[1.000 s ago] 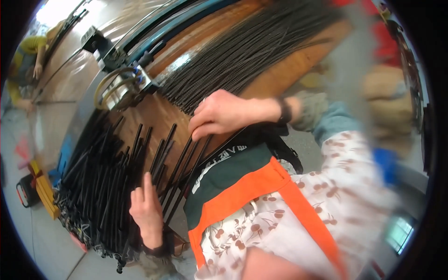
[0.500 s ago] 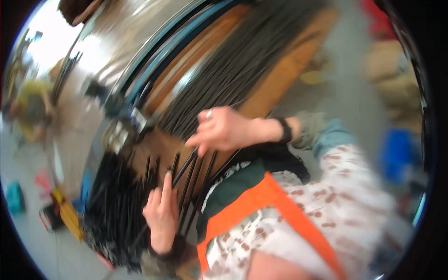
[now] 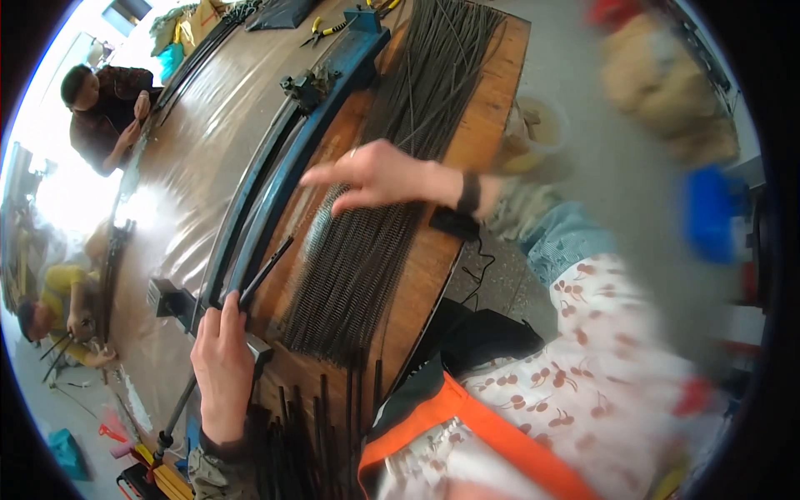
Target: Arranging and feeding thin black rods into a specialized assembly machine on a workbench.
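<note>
My left hand (image 3: 222, 367) is closed around a slim black rod (image 3: 268, 268) beside the near end of a long blue metal rail (image 3: 275, 185). The rod's tip sticks out past the fingers, slanting up and to the right. Over the wooden board, my right hand (image 3: 375, 177) hovers with its index finger stretched toward the rail and the thumb apart; nothing shows in it, and it is slightly blurred. Beneath it lies a thick bundle of long, thin coil springs (image 3: 350, 275). A small metal clamp-like block (image 3: 312, 90) sits on the rail farther off.
Several black rods (image 3: 325, 417) stand near my apron. Yellow-handled pliers (image 3: 325, 32) lie on the far plastic-covered table (image 3: 204, 125). Two people work across it, one in dark clothes (image 3: 104, 117), one in yellow (image 3: 62, 287). A blue bin (image 3: 712, 215) and brown sacks (image 3: 658, 83) stand at right.
My left hand has carried the rod up and left to the rail. My right hand, earlier at the rod's upper end, is now away from it, over the springs. The view has shifted.
</note>
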### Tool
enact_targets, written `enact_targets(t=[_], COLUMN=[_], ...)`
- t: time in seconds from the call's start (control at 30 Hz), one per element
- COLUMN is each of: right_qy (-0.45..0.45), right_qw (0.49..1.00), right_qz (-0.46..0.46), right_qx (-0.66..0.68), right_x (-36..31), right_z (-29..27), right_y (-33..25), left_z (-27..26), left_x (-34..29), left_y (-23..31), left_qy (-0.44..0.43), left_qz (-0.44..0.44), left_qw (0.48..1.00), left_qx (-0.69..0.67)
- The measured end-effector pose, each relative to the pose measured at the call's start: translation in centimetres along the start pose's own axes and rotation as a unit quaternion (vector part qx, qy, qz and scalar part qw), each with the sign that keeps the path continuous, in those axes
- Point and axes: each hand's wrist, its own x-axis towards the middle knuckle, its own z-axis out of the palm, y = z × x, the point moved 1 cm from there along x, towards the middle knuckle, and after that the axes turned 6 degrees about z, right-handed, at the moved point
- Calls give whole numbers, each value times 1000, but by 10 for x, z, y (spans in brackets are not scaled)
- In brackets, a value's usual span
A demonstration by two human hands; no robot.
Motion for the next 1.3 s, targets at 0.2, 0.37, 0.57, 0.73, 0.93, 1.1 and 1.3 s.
enact_targets(t=[0.2, 0.37, 0.57, 0.73, 0.93, 1.1, 1.3], right_qy=[8, 10, -82, 17, 87, 75, 84], right_qw=[995, 981, 940, 972, 984, 994, 996], right_qz=[80, 136, 196, 163, -55, -31, -31], right_qx=[-52, -135, 265, 170, 144, 77, -29], right_x=[8, 1, 20, 28, 46, 40, 48], right_z=[19, 44, 21, 41, 76, 83, 77], right_y=[4, 26, -27, -53, -100, -83, -46], left_z=[23, 10, -18, -31, -26, -30, -51], left_x=[39, 25, -21, -46, -59, -85, -154], left_y=[-8, -36, -57, -46, -22, -28, -79], left_qy=[-19, 17, 92, 19, -11, 20, 151], left_qz=[44, 10, -72, -98, -94, -92, -219], left_qw=[999, 998, 993, 994, 995, 992, 954], left_qx=[-17, 67, 21, 51, -13, 88, 136])
